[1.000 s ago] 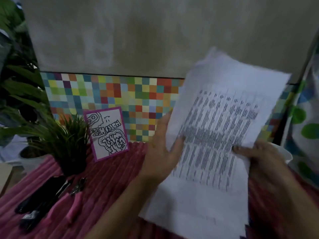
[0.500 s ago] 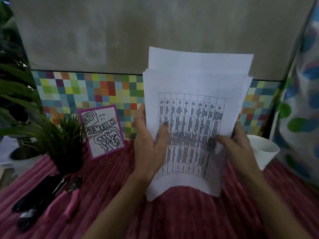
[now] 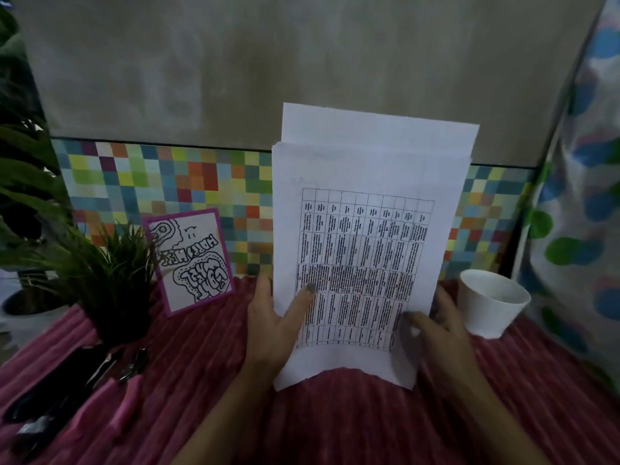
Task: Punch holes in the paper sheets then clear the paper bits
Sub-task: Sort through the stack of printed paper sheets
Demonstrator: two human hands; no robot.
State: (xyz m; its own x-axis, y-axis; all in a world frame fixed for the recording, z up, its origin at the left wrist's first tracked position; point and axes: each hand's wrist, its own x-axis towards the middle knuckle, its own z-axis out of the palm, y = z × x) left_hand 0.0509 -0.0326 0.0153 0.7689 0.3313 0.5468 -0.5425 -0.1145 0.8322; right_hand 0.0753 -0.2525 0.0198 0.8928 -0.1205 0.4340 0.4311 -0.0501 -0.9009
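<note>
dim, flat light | soft focus | edges warped, blurred

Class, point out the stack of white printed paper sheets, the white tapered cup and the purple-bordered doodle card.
Stack of white printed paper sheets (image 3: 369,169): head view, blank top margin of the front sheet.
White tapered cup (image 3: 486,317): head view, outer wall.
Purple-bordered doodle card (image 3: 193,260): head view, middle of the drawing.
</note>
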